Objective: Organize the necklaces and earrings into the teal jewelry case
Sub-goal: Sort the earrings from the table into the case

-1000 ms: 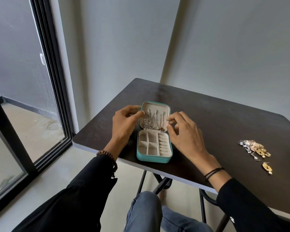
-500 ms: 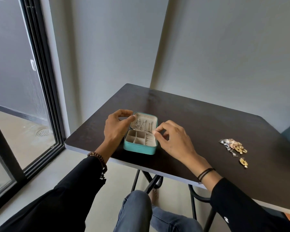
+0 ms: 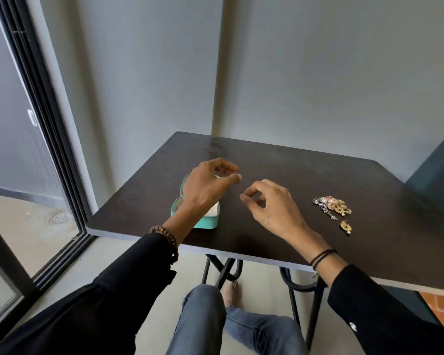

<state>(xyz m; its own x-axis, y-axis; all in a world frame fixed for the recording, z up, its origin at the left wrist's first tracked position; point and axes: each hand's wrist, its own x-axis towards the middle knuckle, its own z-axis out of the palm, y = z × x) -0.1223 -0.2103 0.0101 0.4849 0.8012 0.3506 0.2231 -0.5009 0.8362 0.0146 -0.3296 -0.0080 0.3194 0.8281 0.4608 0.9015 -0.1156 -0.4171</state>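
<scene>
Both hands are off the teal jewelry case [image 3: 206,222] now: the left hand [image 3: 207,188] hovers above it, hiding its inside, while the right hand [image 3: 270,204] is nearer the earrings [image 3: 331,204].

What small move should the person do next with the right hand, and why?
Probably reach the right hand to the pile of earrings and pick one up. The pile and a single gold earring lie on the table, apart from the teal case, and this hand is the nearer one. It seems to hold nothing, though a fine chain would be hard to see.
</scene>
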